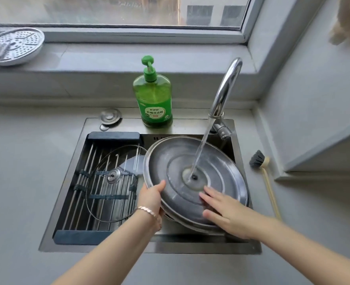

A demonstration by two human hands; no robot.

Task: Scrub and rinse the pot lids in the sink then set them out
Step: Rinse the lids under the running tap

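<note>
Right hand (225, 212) lies flat, fingers straight, on round steel lid (221, 167); left hand (151, 197) grips its rim.

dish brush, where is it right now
Head view: the dish brush lies on the counter just right of the sink, bristle head at the far end.

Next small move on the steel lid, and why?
Probably turn the steel lid slightly with the left hand gripping its rim, so the water reaches past the centre, where it now lands; the right hand lies flat on the lower surface, placed to rub it.
</note>
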